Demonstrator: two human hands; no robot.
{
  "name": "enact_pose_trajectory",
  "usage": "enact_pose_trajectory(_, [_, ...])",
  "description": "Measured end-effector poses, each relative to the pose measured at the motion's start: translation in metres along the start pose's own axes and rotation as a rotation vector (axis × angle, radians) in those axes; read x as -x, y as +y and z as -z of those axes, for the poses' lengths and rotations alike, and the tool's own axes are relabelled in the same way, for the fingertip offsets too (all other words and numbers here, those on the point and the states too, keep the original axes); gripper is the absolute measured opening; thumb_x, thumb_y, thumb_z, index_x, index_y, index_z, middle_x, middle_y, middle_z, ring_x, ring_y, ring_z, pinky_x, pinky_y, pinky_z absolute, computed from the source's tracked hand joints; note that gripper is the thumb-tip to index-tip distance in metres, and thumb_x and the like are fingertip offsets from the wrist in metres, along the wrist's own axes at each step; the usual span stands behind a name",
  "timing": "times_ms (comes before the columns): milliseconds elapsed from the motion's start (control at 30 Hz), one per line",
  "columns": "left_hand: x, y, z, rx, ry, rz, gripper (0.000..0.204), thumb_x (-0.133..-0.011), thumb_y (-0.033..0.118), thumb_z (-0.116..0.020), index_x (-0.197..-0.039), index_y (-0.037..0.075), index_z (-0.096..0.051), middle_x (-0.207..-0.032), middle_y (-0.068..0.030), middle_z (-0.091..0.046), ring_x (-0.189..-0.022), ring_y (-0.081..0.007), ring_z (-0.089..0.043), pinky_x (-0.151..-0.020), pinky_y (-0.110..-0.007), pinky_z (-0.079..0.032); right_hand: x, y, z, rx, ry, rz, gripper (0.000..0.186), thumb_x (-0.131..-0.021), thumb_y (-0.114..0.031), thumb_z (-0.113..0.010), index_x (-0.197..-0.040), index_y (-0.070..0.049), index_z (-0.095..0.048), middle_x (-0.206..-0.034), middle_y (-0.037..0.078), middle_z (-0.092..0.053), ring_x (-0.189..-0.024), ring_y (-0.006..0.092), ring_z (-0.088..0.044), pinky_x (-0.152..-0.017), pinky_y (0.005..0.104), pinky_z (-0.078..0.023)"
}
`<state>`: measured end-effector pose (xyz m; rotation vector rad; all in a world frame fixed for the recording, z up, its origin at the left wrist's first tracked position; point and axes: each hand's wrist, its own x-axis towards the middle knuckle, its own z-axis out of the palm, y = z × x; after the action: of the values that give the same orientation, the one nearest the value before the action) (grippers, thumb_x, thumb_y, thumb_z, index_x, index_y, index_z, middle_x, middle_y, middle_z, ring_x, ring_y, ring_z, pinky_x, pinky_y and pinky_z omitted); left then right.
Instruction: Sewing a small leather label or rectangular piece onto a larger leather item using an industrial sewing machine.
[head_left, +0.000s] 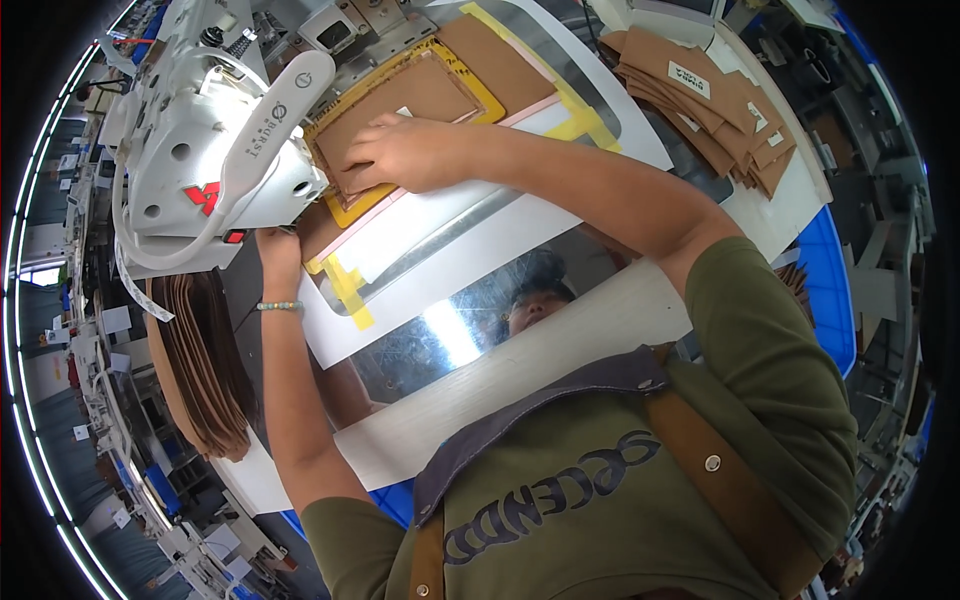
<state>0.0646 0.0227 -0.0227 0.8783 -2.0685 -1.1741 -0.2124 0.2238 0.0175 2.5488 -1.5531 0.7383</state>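
Observation:
My right hand [405, 152] lies with fingers apart on a brown panel [440, 88] framed by a yellow template [488, 103], close beside the head of a white sewing machine [175, 165]. A small white tag shows by its knuckles. My left hand [276, 243] reaches up to the near edge of the brown material under the machine head, which hides its fingers; what it touches or holds cannot be made out. Strips of yellow tape [350, 292] lie over the corners of the work, with a white sheet [520, 215] beneath.
A stack of brown pieces [205, 370] stands on the left by my forearm. More brown pieces with white labels [700, 95] lie fanned at the far right. A blue bin [832, 290] sits beyond my right elbow. A shiny metal plate [440, 335] covers the near worktop.

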Motion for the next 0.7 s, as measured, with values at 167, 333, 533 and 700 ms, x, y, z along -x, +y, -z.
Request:
enact_pose_trajectory(167, [-0.025, 0.012, -0.043, 0.651, 0.142, 0.182, 0.027, -0.107, 0.001, -0.061, -0.133, -0.004, -0.068, -0.133, -0.0125, -0.07, -0.124, -0.0237, -0.067, -0.112, -0.04, -0.052, 0.02, 0.015, -0.002, 0.173, -0.027, 0.06, 0.037, -0.099, -0.008, -0.062, -0.131, -0.019, -0.076, -0.134, 0.002, -0.067, -0.136, 0.0224, -0.057, -0.117, 0.0491, -0.042])
enact_pose_trajectory(333, [-0.021, -0.025, 0.006, -0.68, -0.027, -0.338, 0.029, -0.107, 0.004, -0.062, -0.135, 0.0, -0.068, -0.139, -0.0134, -0.071, -0.128, -0.0231, -0.066, -0.115, -0.039, -0.049, -0.002, 0.005, -0.012, 0.002, 0.024, 0.06, 0.038, -0.098, -0.007, -0.063, -0.131, -0.017, -0.076, -0.135, 0.004, -0.068, -0.135, 0.0241, -0.058, -0.118, 0.047, -0.042])
enact_pose_trajectory(533, [-0.02, 0.064, -0.062, -0.475, -0.356, -0.479, 0.033, -0.109, 0.011, -0.064, -0.141, 0.007, -0.071, -0.153, -0.0069, -0.067, -0.143, -0.0254, -0.059, -0.123, -0.037, -0.043, 0.016, 0.014, -0.011, -0.024, 0.032, 0.034, 0.038, -0.096, -0.005, -0.063, -0.13, -0.014, -0.076, -0.136, 0.005, -0.069, -0.133, 0.025, -0.06, -0.118, 0.0462, -0.043])
enact_pose_trajectory(700, [-0.027, 0.073, -0.061, -0.546, -0.34, -0.621, 0.034, -0.108, 0.011, -0.065, -0.142, 0.008, -0.07, -0.153, -0.0078, -0.066, -0.144, -0.0239, -0.058, -0.125, -0.037, -0.041, 0.017, 0.014, -0.01, -0.057, 0.042, 0.033, 0.037, -0.096, -0.005, -0.063, -0.13, -0.014, -0.076, -0.133, 0.005, -0.07, -0.132, 0.0251, -0.061, -0.118, 0.0453, -0.043])
